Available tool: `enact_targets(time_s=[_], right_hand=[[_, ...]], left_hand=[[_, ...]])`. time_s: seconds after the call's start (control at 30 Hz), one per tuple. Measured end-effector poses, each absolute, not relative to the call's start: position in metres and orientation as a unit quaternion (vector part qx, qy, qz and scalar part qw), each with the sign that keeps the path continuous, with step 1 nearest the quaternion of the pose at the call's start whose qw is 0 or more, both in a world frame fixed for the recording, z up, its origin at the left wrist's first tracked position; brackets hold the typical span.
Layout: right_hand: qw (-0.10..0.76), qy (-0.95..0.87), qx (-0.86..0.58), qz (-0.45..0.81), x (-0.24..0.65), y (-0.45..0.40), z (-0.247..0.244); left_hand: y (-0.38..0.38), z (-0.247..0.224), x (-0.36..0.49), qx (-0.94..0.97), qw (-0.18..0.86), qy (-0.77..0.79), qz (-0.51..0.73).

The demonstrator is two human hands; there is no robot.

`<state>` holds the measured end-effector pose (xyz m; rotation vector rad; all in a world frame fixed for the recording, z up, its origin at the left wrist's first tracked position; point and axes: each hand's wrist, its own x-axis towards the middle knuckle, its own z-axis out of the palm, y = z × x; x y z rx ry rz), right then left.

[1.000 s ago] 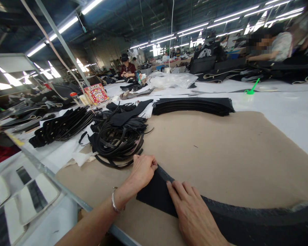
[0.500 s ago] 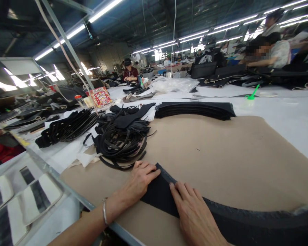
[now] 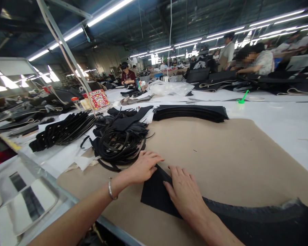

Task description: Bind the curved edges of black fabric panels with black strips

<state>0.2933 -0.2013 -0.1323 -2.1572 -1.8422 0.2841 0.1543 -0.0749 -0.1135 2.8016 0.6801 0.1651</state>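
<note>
A long black curved fabric piece lies along the near side of the brown board, its upper edge marked by a greyish band. Over its far-left corner reaches my left hand, fingers stretched to the right and thumb by the corner. My right hand rests flat across the piece's curved edge, fingers extended past it over the board, thumb lying on the black surface. Both hands are open. The part of the piece under my right hand and forearm is hidden.
Beyond the hands lie a tangled heap of black strips and a stack of curved black pieces on the brown board. A green funnel-like item stands farther right. Pale panels sit lower left. Co-workers sit behind.
My right hand has slid forward so its fingers cross the curved edge. My left hand's fingers have lifted and straightened beyond the corner. The whole view has shifted slightly.
</note>
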Motion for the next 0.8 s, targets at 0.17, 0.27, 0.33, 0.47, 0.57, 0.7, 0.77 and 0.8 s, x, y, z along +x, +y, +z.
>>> enact_targets(time_s=[0.17, 0.27, 0.33, 0.47, 0.57, 0.7, 0.77, 0.8], right_hand=[[0.146, -0.62, -0.758, 0.139, 0.291, -0.184, -0.129], [0.146, -0.616, -0.759, 0.152, 0.293, -0.177, -0.131], [0.147, -0.612, -0.761, 0.157, 0.294, -0.173, -0.133], [0.155, -0.609, -0.762, 0.155, 0.295, -0.171, -0.134], [0.167, -0.615, -0.755, 0.154, 0.294, -0.174, -0.134], [0.185, -0.625, -0.742, 0.159, 0.293, -0.178, -0.136], [0.191, -0.628, -0.737, 0.16, 0.293, -0.181, -0.138], [0.194, -0.629, -0.735, 0.16, 0.293, -0.182, -0.139]], left_hand=[[-0.061, -0.107, 0.167, 0.971, 0.128, 0.196, -0.04], [-0.056, -0.105, 0.174, 0.972, 0.134, 0.185, -0.056], [-0.054, -0.104, 0.177, 0.972, 0.139, 0.178, -0.067], [-0.053, -0.102, 0.179, 0.971, 0.152, 0.165, -0.082], [-0.053, -0.102, 0.178, 0.973, 0.153, 0.159, -0.073], [-0.052, -0.105, 0.174, 0.976, 0.143, 0.154, -0.05], [-0.052, -0.108, 0.171, 0.979, 0.137, 0.15, -0.035], [-0.052, -0.109, 0.17, 0.98, 0.134, 0.148, -0.028]])
